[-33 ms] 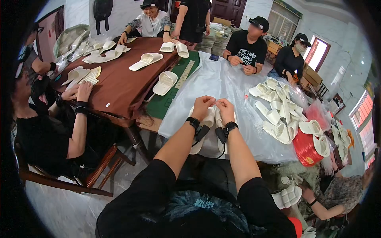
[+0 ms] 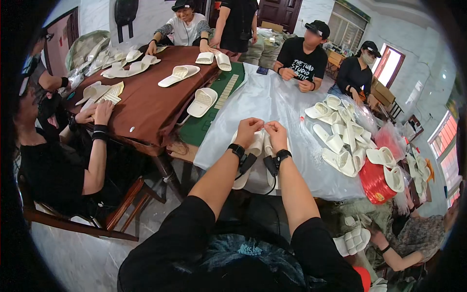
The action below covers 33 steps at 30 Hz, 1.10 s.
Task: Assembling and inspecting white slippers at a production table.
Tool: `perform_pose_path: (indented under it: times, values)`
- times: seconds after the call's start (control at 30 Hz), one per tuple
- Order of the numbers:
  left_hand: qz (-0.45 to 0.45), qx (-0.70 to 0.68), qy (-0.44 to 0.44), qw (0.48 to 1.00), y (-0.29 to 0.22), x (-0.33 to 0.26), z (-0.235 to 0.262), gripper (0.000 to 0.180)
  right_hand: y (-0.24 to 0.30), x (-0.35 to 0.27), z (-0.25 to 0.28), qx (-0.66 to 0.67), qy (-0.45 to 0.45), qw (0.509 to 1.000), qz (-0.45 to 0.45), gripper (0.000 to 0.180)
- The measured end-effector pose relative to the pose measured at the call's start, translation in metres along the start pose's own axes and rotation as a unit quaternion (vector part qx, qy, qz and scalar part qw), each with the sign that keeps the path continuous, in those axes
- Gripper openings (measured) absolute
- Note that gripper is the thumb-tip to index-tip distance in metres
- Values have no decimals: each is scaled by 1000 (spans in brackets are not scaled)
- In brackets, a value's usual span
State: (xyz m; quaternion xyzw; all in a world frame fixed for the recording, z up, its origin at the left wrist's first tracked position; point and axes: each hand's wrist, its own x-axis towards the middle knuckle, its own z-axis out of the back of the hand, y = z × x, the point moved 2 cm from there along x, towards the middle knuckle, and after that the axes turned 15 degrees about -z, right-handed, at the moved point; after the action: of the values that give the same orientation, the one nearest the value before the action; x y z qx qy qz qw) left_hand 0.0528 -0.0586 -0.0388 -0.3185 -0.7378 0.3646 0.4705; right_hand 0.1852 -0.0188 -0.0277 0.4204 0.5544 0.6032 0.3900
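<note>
Above a pair of cream slippers, my left hand [image 2: 249,133] and my right hand [image 2: 278,136] meet at their fingertips. Each hand is closed in a pinch; anything between the fingers is too small to make out. The left slipper [image 2: 242,180] and the right slipper [image 2: 269,145] lie side by side on clear plastic sheeting [image 2: 219,146], partly hidden by my hands and wrists. Dark bands with small black devices and a cable sit on both my wrists.
At right lies a heap of cream slippers [image 2: 337,138] beside a red roll [image 2: 373,185]. Single slippers [image 2: 202,102] rest on the green mat [image 2: 197,129] and on the brown-covered table [image 2: 146,102]. Several people sit or stand around, one close at left near a wooden chair [image 2: 87,225].
</note>
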Motion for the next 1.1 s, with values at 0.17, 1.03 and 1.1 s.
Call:
perform_pose_path:
  times: [0.17, 1.03, 1.1]
  values:
    - [-18, -26, -9, 999, -1, -2, -2, 18, -2, 1, 3, 5, -14, 1000, -1, 8]
    - [-6, -2, -15, 1000, -2, -3, -5, 18, -1, 0, 1, 30, 11, 999, 11, 5]
    - [-4, -4, -19, 1000, -3, -3, -5, 18, -3, 2, 3, 34, 12, 999, 10, 5]
